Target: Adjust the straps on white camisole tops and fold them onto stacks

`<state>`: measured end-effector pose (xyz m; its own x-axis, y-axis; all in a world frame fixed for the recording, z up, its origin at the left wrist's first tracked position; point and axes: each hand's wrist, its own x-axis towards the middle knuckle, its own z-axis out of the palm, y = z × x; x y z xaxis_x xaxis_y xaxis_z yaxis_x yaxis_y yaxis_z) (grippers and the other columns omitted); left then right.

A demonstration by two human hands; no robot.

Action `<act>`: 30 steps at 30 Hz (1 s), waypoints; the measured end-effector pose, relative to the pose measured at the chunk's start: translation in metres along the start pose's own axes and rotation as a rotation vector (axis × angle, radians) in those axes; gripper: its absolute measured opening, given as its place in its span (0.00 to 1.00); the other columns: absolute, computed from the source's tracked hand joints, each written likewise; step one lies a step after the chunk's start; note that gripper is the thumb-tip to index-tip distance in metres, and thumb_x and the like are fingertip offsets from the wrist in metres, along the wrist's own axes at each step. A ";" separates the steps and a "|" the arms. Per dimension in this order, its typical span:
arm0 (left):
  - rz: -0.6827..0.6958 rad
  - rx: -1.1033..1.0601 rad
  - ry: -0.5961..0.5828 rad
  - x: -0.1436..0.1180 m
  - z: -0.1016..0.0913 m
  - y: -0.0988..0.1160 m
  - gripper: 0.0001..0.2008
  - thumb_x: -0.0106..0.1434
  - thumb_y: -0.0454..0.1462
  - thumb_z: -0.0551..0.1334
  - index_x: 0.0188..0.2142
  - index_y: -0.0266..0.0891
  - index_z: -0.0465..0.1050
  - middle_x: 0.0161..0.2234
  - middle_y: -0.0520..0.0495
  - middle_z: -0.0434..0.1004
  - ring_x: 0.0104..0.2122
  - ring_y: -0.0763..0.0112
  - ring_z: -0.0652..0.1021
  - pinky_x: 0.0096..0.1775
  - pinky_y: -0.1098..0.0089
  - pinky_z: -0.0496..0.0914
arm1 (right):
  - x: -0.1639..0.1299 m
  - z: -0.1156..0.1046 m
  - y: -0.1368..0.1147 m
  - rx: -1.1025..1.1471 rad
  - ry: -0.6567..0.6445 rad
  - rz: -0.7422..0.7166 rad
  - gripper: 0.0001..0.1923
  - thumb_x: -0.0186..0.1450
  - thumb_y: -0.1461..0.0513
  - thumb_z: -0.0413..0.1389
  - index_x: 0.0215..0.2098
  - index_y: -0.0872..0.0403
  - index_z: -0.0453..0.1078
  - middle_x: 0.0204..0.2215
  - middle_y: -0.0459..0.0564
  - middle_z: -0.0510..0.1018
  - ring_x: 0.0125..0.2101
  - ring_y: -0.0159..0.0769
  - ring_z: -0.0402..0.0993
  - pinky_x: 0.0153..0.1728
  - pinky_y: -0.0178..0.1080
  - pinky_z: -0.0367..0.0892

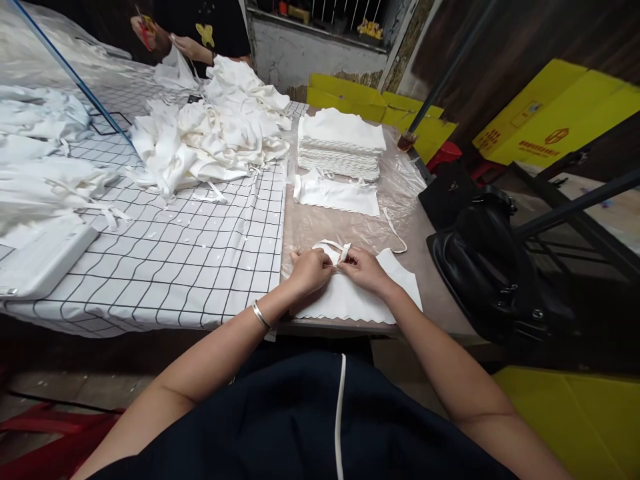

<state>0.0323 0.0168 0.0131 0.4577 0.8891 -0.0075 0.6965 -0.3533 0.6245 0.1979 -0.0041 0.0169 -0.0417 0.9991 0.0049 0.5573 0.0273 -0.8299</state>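
Observation:
A white cloth piece (365, 297) with a scalloped lower edge lies flat at the table's near edge. My left hand (309, 270) and my right hand (364, 268) rest on its upper left part, both pinching its white strap (339, 249), which loops up between them. A silver bangle sits on my left wrist. Behind it lies another flat white piece (336, 194), and farther back a neat stack of folded white pieces (341, 143).
A loose heap of white cloth (215, 133) covers the checked tablecloth (190, 260) to the left. A person at the far end handles cloth with red scissors (143, 27). A black bag (483, 267) sits at the right, yellow boxes (555, 120) beyond.

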 end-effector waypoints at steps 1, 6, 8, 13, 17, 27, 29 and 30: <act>0.057 0.090 0.068 -0.007 0.001 0.001 0.07 0.62 0.34 0.60 0.37 0.39 0.77 0.45 0.41 0.78 0.49 0.52 0.73 0.56 0.44 0.54 | 0.001 0.000 -0.002 0.113 -0.003 0.053 0.03 0.53 0.62 0.60 0.25 0.52 0.69 0.27 0.46 0.71 0.32 0.37 0.66 0.38 0.40 0.61; 0.487 0.329 0.035 -0.057 0.021 -0.008 0.29 0.65 0.48 0.59 0.63 0.39 0.61 0.65 0.38 0.58 0.65 0.50 0.58 0.64 0.48 0.45 | 0.034 -0.008 -0.019 0.840 -0.053 0.399 0.05 0.53 0.67 0.60 0.28 0.53 0.69 0.26 0.46 0.76 0.32 0.35 0.72 0.40 0.39 0.67; 0.578 0.364 -0.079 -0.075 0.029 -0.018 0.33 0.66 0.54 0.55 0.65 0.41 0.58 0.66 0.41 0.57 0.65 0.50 0.56 0.64 0.48 0.45 | 0.060 -0.016 -0.029 0.918 -0.069 0.503 0.03 0.58 0.68 0.58 0.30 0.54 0.70 0.25 0.48 0.77 0.31 0.34 0.73 0.40 0.38 0.69; 0.638 0.434 -0.144 -0.091 0.032 -0.036 0.35 0.68 0.59 0.43 0.67 0.44 0.53 0.67 0.45 0.56 0.66 0.53 0.56 0.65 0.49 0.42 | 0.118 -0.021 -0.045 0.719 -0.199 0.621 0.09 0.68 0.69 0.51 0.31 0.58 0.70 0.24 0.50 0.78 0.26 0.30 0.73 0.35 0.34 0.72; 0.666 0.488 -0.104 -0.094 0.031 -0.041 0.38 0.67 0.60 0.43 0.69 0.44 0.46 0.68 0.45 0.51 0.67 0.53 0.52 0.65 0.51 0.41 | 0.136 -0.001 -0.041 0.393 -0.284 0.627 0.10 0.68 0.67 0.52 0.30 0.58 0.70 0.23 0.49 0.77 0.24 0.28 0.72 0.30 0.31 0.71; 0.715 0.536 -0.050 -0.099 0.023 -0.059 0.33 0.68 0.57 0.47 0.68 0.49 0.49 0.68 0.45 0.52 0.66 0.50 0.54 0.64 0.48 0.42 | 0.051 -0.025 -0.013 -0.299 0.221 -0.022 0.15 0.66 0.52 0.54 0.33 0.55 0.73 0.31 0.51 0.79 0.35 0.40 0.75 0.39 0.41 0.68; 0.717 0.524 -0.058 -0.102 0.017 -0.060 0.33 0.67 0.57 0.49 0.68 0.51 0.50 0.68 0.46 0.53 0.66 0.48 0.53 0.64 0.48 0.42 | -0.008 -0.031 0.009 -0.376 0.220 -0.207 0.20 0.67 0.49 0.52 0.49 0.53 0.72 0.49 0.55 0.76 0.51 0.46 0.71 0.52 0.47 0.63; 0.722 0.511 -0.065 -0.103 0.013 -0.059 0.33 0.67 0.57 0.50 0.67 0.51 0.52 0.67 0.46 0.54 0.66 0.48 0.54 0.63 0.47 0.43 | -0.037 -0.032 0.021 -0.440 0.188 -0.262 0.23 0.67 0.48 0.52 0.53 0.52 0.70 0.54 0.57 0.72 0.57 0.49 0.65 0.56 0.51 0.59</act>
<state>-0.0491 -0.0580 -0.0334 0.9005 0.3864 0.1997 0.3805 -0.9222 0.0687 0.2379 -0.0390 0.0176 -0.0999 0.9444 0.3133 0.8444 0.2471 -0.4754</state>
